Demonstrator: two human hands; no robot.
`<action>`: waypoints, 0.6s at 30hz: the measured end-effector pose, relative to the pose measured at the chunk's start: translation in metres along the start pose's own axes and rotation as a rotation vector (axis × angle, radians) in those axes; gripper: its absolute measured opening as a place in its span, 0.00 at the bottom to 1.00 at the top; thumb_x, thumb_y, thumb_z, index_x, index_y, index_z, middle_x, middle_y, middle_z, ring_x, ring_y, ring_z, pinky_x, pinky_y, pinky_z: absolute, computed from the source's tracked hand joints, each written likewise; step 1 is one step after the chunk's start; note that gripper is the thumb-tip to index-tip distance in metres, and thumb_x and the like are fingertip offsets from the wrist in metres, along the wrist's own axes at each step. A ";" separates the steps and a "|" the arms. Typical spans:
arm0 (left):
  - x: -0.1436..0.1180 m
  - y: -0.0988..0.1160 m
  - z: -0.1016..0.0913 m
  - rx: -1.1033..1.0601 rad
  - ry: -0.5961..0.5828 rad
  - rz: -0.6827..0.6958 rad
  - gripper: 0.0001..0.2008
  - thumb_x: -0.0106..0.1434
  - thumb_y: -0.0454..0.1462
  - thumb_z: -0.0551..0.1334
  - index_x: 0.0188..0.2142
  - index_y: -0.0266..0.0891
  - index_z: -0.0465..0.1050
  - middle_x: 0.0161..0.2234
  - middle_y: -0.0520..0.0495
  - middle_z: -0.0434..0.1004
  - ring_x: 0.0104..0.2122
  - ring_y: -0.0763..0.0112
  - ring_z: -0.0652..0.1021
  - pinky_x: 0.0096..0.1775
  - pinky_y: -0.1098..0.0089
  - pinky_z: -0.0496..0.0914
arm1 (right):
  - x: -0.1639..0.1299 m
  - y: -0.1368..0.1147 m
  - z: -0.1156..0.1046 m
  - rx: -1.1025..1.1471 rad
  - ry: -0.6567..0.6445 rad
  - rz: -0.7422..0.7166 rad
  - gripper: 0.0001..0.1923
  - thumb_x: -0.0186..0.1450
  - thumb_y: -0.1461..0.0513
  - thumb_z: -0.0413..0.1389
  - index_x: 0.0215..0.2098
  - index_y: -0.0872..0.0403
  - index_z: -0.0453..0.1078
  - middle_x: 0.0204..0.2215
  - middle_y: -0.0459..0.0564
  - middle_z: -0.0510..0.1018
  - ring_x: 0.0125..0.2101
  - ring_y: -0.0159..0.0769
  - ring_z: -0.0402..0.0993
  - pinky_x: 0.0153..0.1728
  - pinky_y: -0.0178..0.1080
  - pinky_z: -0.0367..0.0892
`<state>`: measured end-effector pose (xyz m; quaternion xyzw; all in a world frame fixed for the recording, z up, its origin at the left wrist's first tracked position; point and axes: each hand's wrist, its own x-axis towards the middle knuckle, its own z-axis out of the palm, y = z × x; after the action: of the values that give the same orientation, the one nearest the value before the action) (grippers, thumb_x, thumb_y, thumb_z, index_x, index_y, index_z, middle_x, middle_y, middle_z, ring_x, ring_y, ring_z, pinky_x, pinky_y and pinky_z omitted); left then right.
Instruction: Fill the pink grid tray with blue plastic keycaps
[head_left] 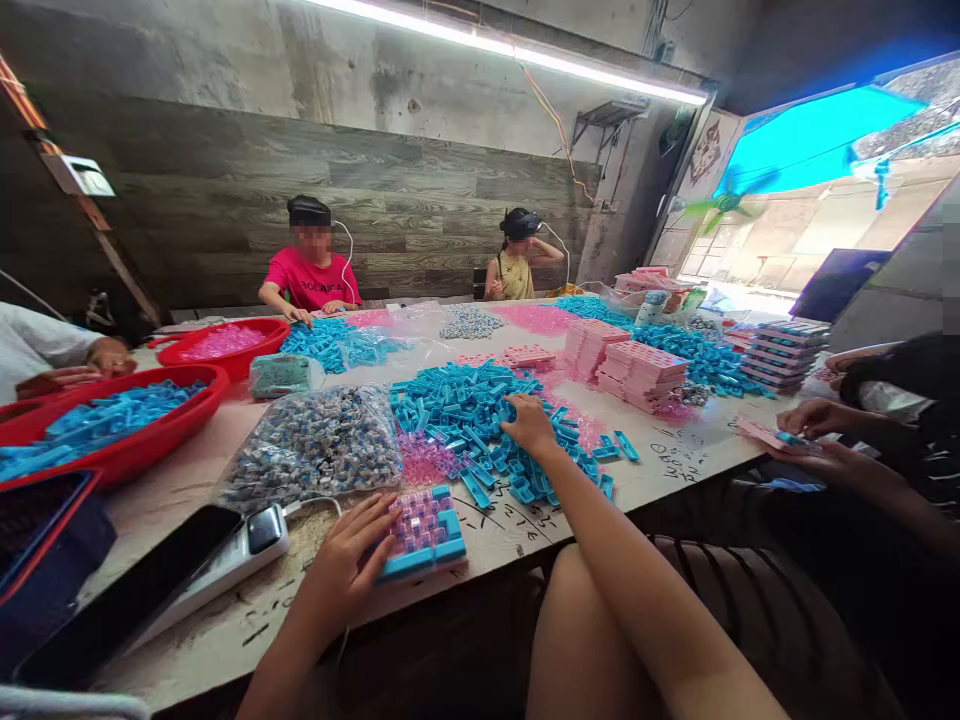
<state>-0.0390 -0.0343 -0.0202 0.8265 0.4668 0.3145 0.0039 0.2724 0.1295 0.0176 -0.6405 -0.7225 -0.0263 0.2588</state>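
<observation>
My left hand (pixel 349 560) lies over the left side of a pink tray (pixel 446 572), thumb and fingers gripping it. Clear pink plastic pieces (pixel 414 520) fill the tray's middle, with blue plastic pieces (pixel 450 525) along its right and near edges. Further off, my right hand (pixel 531 425) dips into a heap of blue plastic pieces (pixel 457 400), fingers curled together. Whatever lies between its fingertips is too small to make out. Loose clear pink pieces (pixel 427 458) are scattered between the heap and the tray.
A plastic bag of small grey-and-blue parts (pixel 315 445) lies left of the heap. Red basins (pixel 214 385), a phone (pixel 142 590) and a power strip (pixel 217 575) occupy the left. Pink tray stacks (pixel 641 370) stand right. Co-workers sit across and on both sides; one hand (pixel 814 420) holds a tray.
</observation>
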 end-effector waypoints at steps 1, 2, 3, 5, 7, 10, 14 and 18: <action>0.000 0.000 0.000 0.004 -0.005 -0.004 0.18 0.65 0.43 0.51 0.51 0.44 0.70 0.53 0.46 0.70 0.55 0.57 0.69 0.53 0.53 0.68 | 0.000 0.001 0.000 -0.013 0.017 0.025 0.27 0.55 0.65 0.58 0.53 0.61 0.66 0.51 0.57 0.70 0.54 0.47 0.59 0.53 0.41 0.58; 0.000 0.000 0.000 0.009 -0.010 -0.004 0.18 0.65 0.43 0.51 0.51 0.44 0.70 0.53 0.46 0.70 0.55 0.56 0.69 0.52 0.53 0.68 | 0.000 0.002 0.000 -0.025 0.032 0.046 0.27 0.55 0.64 0.59 0.54 0.61 0.66 0.51 0.58 0.69 0.54 0.47 0.59 0.52 0.41 0.59; 0.000 0.000 0.000 0.015 -0.013 -0.002 0.18 0.65 0.43 0.51 0.51 0.44 0.70 0.54 0.46 0.70 0.55 0.56 0.69 0.52 0.52 0.68 | 0.000 0.003 0.001 -0.037 0.044 0.060 0.28 0.55 0.63 0.59 0.54 0.61 0.66 0.51 0.57 0.69 0.54 0.48 0.58 0.52 0.41 0.59; 0.000 0.000 0.000 0.022 -0.011 0.003 0.18 0.65 0.43 0.51 0.51 0.43 0.70 0.53 0.46 0.70 0.55 0.56 0.69 0.52 0.52 0.69 | -0.001 0.004 0.001 -0.058 0.060 0.075 0.27 0.57 0.61 0.58 0.54 0.60 0.66 0.51 0.57 0.69 0.54 0.47 0.58 0.51 0.41 0.59; 0.000 0.000 0.000 0.019 -0.005 0.002 0.18 0.65 0.43 0.51 0.51 0.44 0.70 0.53 0.46 0.70 0.55 0.56 0.69 0.52 0.52 0.69 | -0.001 0.005 0.000 -0.082 0.068 0.074 0.23 0.61 0.61 0.54 0.54 0.59 0.66 0.51 0.56 0.69 0.53 0.45 0.59 0.52 0.40 0.58; 0.000 -0.001 0.000 0.007 -0.005 -0.001 0.18 0.65 0.42 0.51 0.52 0.44 0.70 0.53 0.46 0.70 0.55 0.56 0.69 0.52 0.52 0.68 | 0.004 0.006 -0.001 -0.130 0.071 0.061 0.20 0.65 0.65 0.47 0.54 0.56 0.66 0.52 0.52 0.69 0.54 0.42 0.58 0.52 0.39 0.57; 0.000 -0.002 0.001 -0.006 -0.015 -0.002 0.18 0.65 0.42 0.51 0.52 0.44 0.69 0.54 0.46 0.70 0.55 0.56 0.68 0.53 0.50 0.67 | 0.022 0.005 0.000 -0.213 0.039 0.039 0.23 0.65 0.70 0.44 0.55 0.53 0.66 0.55 0.50 0.67 0.57 0.42 0.55 0.53 0.43 0.57; -0.002 0.003 0.001 -0.032 -0.037 -0.030 0.18 0.65 0.41 0.52 0.52 0.44 0.69 0.54 0.45 0.69 0.55 0.56 0.68 0.53 0.49 0.67 | 0.047 0.001 0.008 -0.276 -0.043 -0.020 0.25 0.63 0.72 0.44 0.55 0.52 0.65 0.57 0.50 0.65 0.58 0.42 0.55 0.53 0.45 0.56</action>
<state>-0.0366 -0.0375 -0.0209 0.8249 0.4738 0.3067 0.0305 0.2683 0.1758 0.0299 -0.6633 -0.7238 -0.1144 0.1521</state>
